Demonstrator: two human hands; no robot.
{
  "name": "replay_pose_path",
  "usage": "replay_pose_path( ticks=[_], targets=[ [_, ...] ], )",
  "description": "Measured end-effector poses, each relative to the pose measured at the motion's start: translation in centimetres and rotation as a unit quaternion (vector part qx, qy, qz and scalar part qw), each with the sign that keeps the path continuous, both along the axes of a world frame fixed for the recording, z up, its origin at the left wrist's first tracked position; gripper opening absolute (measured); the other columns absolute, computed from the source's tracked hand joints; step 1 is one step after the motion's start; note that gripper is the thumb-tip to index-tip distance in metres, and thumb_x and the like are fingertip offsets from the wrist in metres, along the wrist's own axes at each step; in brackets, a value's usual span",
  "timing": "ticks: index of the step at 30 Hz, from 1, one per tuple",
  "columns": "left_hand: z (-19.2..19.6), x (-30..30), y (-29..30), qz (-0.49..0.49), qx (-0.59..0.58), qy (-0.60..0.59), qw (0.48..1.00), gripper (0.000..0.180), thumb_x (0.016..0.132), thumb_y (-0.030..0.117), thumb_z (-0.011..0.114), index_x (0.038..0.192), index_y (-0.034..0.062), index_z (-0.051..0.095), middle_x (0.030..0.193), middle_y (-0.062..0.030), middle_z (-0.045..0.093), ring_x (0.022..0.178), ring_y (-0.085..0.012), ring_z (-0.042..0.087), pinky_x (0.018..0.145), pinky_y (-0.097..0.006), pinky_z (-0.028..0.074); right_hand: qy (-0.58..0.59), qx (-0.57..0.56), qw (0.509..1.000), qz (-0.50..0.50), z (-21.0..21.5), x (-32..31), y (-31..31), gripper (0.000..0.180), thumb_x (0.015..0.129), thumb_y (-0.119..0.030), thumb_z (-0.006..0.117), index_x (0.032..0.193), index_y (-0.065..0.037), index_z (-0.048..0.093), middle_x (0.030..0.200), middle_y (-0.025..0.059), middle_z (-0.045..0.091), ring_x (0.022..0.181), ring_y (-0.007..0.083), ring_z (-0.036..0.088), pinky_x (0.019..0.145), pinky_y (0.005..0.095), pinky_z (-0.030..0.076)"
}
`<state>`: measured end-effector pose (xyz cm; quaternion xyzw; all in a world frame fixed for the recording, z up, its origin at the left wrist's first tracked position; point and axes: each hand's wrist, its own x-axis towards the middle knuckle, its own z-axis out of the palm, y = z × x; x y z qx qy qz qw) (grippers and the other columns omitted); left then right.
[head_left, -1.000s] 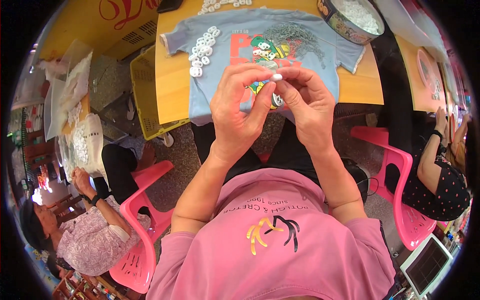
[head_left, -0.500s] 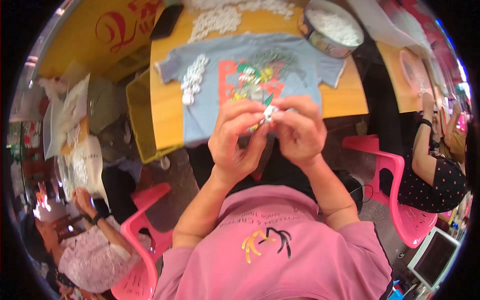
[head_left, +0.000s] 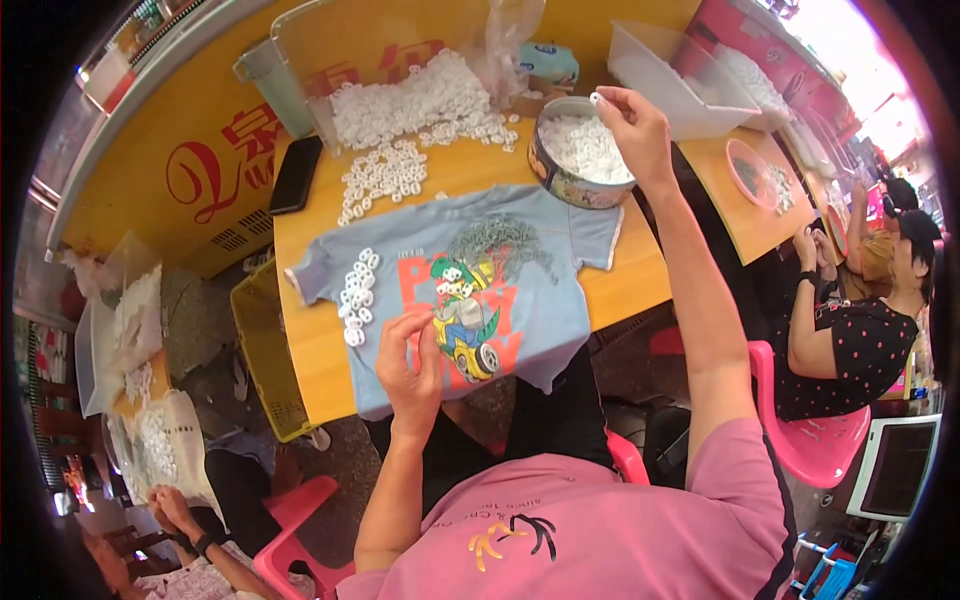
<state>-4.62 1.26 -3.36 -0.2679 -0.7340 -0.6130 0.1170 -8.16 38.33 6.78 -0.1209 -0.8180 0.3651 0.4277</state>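
Observation:
My right hand (head_left: 637, 128) is raised over the rim of a round tin (head_left: 582, 188) filled with small white plastic pieces. Its thumb and fingertips pinch one small white plastic piece (head_left: 597, 99). Lower and to the left, my left hand (head_left: 410, 368) hovers above a grey-blue T-shirt (head_left: 545, 300) spread on the table. Its thumb and index finger are closed together, and whatever they hold is too small to make out. On the shirt lie a cluster of white oval pieces (head_left: 358, 298) at the left and a heap of tiny dark grey-green bits (head_left: 508, 245).
White ring-like pieces (head_left: 385, 178) spread behind the shirt, before a larger white heap (head_left: 420, 100). A black phone (head_left: 297, 175) lies at the table's left. A yellow crate (head_left: 262, 350) stands beside the table. Other people sit at tables on both sides, on pink chairs (head_left: 815, 440).
My hands were together over the shirt's front with a small white piece between them. They have parted: the right has moved up to the tin, the left stays over the shirt. The view has shifted.

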Motion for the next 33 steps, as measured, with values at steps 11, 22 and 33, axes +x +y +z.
replay_pose_path(
  ticks=[11,22,33],
  targets=[
    [-1.4,0.4,-0.5,0.001,-0.003,-0.051,0.999,0.011,0.092,-0.003,0.054,0.101,-0.0017,0.061,0.096,-0.0103,0.061,0.087,-0.0170,0.059,0.076,-0.027,0.047,-0.141,0.110,0.980,-0.086,-2.8,-12.9,7.9,0.033,0.082,-0.026,0.067,0.107,-0.005,0.070,0.092,0.0119,0.072,0.085,0.0212,0.069,0.081,0.0319,0.052],
    [-2.2,-0.5,-0.2,-0.004,0.009,-0.051,0.999,0.011,0.087,-0.004,0.059,0.098,-0.0004,0.062,0.086,-0.0121,0.064,0.075,-0.0212,0.062,0.064,-0.030,0.048,-0.126,0.036,0.973,0.188,-2.0,-4.7,-4.6,0.019,0.090,-0.015,0.065,0.104,-0.002,0.069,0.093,0.0028,0.071,0.084,0.0083,0.064,0.075,0.0242,0.050],
    [-1.2,1.0,-1.8,-0.005,0.038,-0.043,0.998,0.007,0.090,0.003,0.060,0.096,0.0012,0.062,0.080,-0.0103,0.063,0.065,-0.0189,0.060,0.057,-0.029,0.046,-0.192,0.204,0.891,0.358,-7.6,0.0,-21.3,0.010,0.083,-0.012,0.066,0.089,-0.004,0.066,0.084,0.0117,0.062,0.076,0.0312,0.061,0.065,0.0387,0.048]
  ],
)
